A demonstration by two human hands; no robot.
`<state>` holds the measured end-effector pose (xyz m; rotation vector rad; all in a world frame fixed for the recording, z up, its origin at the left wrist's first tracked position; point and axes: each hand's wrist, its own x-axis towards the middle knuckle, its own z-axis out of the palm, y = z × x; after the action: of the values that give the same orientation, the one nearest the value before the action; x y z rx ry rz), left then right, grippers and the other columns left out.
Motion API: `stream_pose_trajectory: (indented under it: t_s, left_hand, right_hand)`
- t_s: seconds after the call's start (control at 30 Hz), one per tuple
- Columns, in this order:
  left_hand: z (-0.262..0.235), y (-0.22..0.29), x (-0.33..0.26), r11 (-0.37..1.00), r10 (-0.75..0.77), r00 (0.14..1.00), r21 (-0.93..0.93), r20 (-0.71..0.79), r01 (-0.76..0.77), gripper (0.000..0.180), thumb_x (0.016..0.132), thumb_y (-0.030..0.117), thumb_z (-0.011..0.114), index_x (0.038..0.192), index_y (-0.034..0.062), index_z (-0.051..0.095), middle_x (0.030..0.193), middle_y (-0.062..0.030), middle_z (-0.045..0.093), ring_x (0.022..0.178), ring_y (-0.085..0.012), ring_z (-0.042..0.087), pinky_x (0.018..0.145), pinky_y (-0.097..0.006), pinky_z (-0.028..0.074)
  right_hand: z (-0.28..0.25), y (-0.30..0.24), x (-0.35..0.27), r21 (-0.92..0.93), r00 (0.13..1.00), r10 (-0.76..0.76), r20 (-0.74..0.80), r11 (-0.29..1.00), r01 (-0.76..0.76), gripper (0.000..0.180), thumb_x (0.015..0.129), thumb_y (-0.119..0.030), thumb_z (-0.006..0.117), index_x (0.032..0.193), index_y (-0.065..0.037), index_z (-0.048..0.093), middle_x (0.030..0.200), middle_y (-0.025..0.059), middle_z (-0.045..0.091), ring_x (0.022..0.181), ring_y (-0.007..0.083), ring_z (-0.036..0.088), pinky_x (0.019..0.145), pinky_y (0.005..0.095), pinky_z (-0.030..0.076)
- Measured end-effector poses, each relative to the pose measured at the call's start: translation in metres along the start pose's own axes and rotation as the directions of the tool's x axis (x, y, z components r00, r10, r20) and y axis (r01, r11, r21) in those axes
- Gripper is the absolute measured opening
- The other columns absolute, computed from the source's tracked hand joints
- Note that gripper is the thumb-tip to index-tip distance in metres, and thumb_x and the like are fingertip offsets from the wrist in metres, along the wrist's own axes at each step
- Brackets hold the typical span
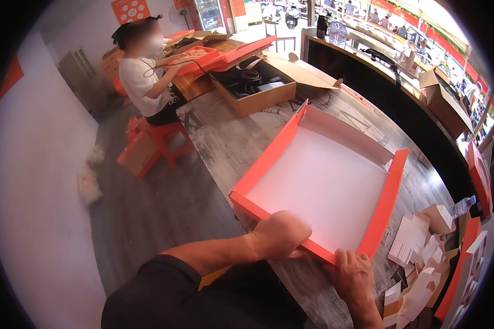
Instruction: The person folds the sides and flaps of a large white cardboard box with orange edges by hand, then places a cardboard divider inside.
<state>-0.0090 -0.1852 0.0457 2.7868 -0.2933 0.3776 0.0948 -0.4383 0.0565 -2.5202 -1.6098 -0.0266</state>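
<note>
In front of me, a shallow open box (318,181) with orange-red walls and a white base is stretching across the grey, wood-patterned counter (219,142). Reading the clock from its middle, my right hand (354,274) is gripping its near wall at five o'clock, thumb and fingers curling over the edge. My left hand (282,236) is bending over that wall at seven o'clock, but its fingers are mostly hiding, so I cannot tell whether it is clasping anything. At eleven o'clock, a brown cardboard box (266,101) is holding dark items (252,82). White cardboard pieces (411,237) are lying heaped at four o'clock. At ten o'clock, another person (140,82) is sitting on a red stool (167,134), handling an orange-red tray (201,60).
</note>
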Motion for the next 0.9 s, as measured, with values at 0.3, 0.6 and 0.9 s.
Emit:
stream_pose_trajectory:
  t_s: [0.3, 0.6, 0.9]
  left_hand:
    - [0.001, -0.006, 0.003, 0.999, 0.007, 0.997, 0.047, 0.077, -0.01, 0.045, 0.081, 0.05, 0.081, 0.081, 0.0096, 0.06, 0.077, -0.0084, 0.066, 0.077, -0.0313, 0.068, 0.073, -0.042, 0.053]
    - [-0.002, -0.005, 0.0, 0.998, 0.009, 0.997, 0.053, 0.082, -0.014, 0.047, 0.081, 0.054, 0.08, 0.087, 0.0107, 0.063, 0.076, -0.0081, 0.063, 0.077, -0.0312, 0.067, 0.071, -0.042, 0.053]
    - [0.002, 0.021, 0.0, 0.985, 0.168, 0.985, 0.031, 0.025, -0.169, 0.046, 0.082, 0.048, 0.079, 0.099, 0.0092, 0.063, 0.09, -0.0051, 0.062, 0.086, -0.0236, 0.064, 0.077, -0.037, 0.05]
  right_hand:
    - [0.007, -0.002, -0.001, 0.079, 0.979, -0.026, -0.202, 0.996, 0.043, 0.039, 0.082, -0.036, 0.083, 0.106, -0.01, 0.065, 0.087, 0.0042, 0.065, 0.082, 0.0259, 0.066, 0.089, 0.0442, 0.05]
    - [0.019, 0.011, -0.018, 0.102, 0.901, -0.085, -0.426, 0.985, 0.141, 0.035, 0.086, -0.032, 0.081, 0.114, -0.011, 0.074, 0.086, 0.0016, 0.062, 0.08, 0.0228, 0.063, 0.096, 0.0456, 0.049]
    - [0.03, -0.009, -0.009, 0.162, 0.885, -0.118, -0.45, 0.964, 0.21, 0.034, 0.091, -0.033, 0.077, 0.114, -0.009, 0.074, 0.085, 0.0022, 0.063, 0.08, 0.024, 0.063, 0.095, 0.045, 0.049]
